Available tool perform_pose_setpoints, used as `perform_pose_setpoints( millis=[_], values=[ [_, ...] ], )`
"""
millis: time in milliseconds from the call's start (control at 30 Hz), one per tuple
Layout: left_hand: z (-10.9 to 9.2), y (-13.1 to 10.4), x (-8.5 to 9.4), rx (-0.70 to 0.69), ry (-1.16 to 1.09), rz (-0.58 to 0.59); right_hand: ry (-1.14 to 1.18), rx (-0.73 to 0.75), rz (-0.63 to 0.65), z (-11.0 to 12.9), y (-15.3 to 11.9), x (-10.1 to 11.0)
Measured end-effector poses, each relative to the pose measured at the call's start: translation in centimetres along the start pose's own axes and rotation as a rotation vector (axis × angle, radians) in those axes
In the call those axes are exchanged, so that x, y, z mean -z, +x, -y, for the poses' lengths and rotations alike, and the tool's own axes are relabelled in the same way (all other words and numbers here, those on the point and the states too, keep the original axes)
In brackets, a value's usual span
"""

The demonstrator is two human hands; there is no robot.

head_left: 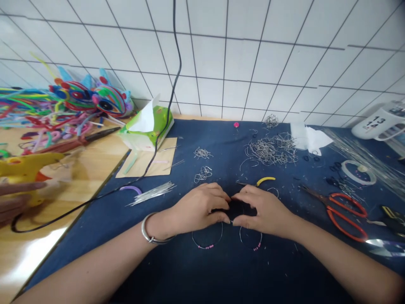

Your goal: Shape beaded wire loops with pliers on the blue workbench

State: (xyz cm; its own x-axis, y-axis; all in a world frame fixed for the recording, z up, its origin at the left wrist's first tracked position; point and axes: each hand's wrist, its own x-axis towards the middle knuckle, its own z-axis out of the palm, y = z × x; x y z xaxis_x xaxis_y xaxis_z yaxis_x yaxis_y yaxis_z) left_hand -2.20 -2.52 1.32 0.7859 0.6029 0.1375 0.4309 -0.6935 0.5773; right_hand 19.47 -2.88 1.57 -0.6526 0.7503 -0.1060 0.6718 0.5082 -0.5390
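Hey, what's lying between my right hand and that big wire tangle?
The head view shows a yellow-handled tool between your right hand and the big wire tangle, plus a thin curved wire close to the hand.

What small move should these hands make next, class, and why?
Probably steady the left hand and ease the right hand slightly inward: the thumb tips nearly meet at a speck too small to identify, so closing that gap might firm the hold. The beaded wires show just below.
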Motion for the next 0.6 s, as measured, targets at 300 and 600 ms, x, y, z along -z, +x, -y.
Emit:
perform_pose_setpoints(
  millis=[300,600],
  values=[
    [-0.5,0.0,-0.8,-0.011,0.016,0.071,-0.094,0.003,0.022,0.2,-0.4,-0.6],
    [-0.9,-0.2,-0.3,-0.046,0.014,0.101,-0.126,0.051,0.053,1.0,-0.4,-0.7]
  ],
)
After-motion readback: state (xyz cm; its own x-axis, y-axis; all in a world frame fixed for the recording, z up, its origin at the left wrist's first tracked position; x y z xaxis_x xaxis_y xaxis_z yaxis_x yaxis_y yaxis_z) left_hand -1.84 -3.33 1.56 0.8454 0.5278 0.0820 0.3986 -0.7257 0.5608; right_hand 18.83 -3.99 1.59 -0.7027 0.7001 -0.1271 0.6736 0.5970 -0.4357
